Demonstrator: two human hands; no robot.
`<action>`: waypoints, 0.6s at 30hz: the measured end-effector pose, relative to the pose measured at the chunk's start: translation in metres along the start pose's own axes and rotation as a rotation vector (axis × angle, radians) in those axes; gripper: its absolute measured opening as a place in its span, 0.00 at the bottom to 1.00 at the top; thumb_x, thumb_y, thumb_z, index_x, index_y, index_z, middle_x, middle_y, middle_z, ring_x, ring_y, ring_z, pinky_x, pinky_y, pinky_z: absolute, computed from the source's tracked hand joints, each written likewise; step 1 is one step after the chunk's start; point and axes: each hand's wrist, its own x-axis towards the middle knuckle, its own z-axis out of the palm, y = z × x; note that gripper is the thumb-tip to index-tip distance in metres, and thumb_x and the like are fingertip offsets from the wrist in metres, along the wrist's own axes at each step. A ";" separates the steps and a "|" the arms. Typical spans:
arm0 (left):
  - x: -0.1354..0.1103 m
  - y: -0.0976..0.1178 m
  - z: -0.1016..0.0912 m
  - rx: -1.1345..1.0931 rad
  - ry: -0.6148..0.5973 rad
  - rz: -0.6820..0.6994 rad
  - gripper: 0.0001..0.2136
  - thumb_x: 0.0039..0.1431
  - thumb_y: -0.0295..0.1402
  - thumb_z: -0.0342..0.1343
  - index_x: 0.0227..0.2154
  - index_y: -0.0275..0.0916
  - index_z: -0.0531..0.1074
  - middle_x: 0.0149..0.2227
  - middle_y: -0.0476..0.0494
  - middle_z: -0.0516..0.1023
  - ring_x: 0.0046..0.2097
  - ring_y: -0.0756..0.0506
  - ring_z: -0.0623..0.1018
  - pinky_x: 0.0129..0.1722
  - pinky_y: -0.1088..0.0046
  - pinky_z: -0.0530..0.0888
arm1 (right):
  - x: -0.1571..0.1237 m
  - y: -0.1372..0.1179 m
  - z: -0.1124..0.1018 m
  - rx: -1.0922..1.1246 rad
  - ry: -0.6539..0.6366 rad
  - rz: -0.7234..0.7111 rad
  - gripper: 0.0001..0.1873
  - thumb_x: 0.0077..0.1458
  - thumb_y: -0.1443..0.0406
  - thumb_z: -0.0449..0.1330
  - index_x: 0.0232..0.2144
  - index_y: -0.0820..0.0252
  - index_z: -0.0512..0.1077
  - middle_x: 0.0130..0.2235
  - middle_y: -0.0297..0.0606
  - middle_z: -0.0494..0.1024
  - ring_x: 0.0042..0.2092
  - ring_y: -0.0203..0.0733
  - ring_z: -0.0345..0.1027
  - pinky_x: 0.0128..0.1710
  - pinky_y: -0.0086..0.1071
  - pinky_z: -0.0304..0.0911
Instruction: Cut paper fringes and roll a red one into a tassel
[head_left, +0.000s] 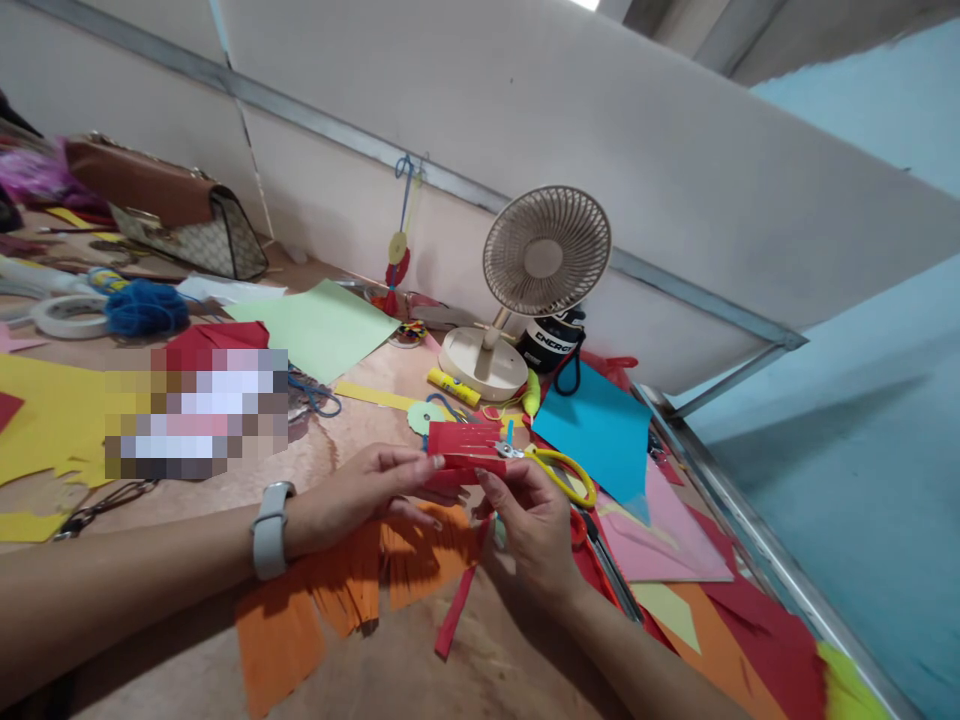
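Note:
Between my two hands is a red paper strip [474, 463], pinched at both ends above the table. My left hand [386, 485], with a grey watch on the wrist, grips its left end between thumb and fingers. The thumb and forefinger of my right hand [529, 510] close on the right end. Just behind lies red paper [457, 437] with slits cut in it, next to yellow-handled scissors [562, 475]. Below my hands are fringed orange paper pieces [352, 585] and a narrow folded red strip [455, 612].
A small fan [484, 365] stands behind my hands, beside a yellow glue stick [454, 387] and a black cup [551, 342]. Blue paper [592, 430] and a box cutter [611, 565] lie right. Left are yellow paper [67, 400], blue yarn [146, 308] and a handbag [169, 210].

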 end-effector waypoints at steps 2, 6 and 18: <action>0.000 -0.001 0.000 0.118 0.022 -0.009 0.16 0.56 0.38 0.60 0.46 0.40 0.76 0.46 0.39 0.79 0.48 0.42 0.77 0.41 0.73 0.75 | 0.000 0.000 0.000 -0.023 -0.006 -0.002 0.10 0.53 0.61 0.64 0.27 0.60 0.68 0.24 0.28 0.73 0.23 0.30 0.69 0.24 0.23 0.65; 0.001 -0.004 0.000 0.190 0.044 -0.002 0.14 0.55 0.38 0.60 0.42 0.38 0.77 0.43 0.40 0.81 0.47 0.42 0.78 0.45 0.71 0.73 | 0.000 0.001 -0.001 -0.039 -0.008 -0.001 0.11 0.53 0.60 0.64 0.27 0.60 0.68 0.24 0.28 0.72 0.23 0.31 0.69 0.25 0.25 0.65; 0.002 -0.007 -0.002 0.121 0.050 -0.016 0.15 0.58 0.36 0.58 0.47 0.39 0.75 0.43 0.39 0.81 0.46 0.43 0.79 0.45 0.71 0.74 | 0.001 0.002 -0.001 -0.096 -0.009 -0.021 0.10 0.52 0.61 0.64 0.27 0.60 0.69 0.25 0.30 0.73 0.24 0.32 0.70 0.25 0.25 0.65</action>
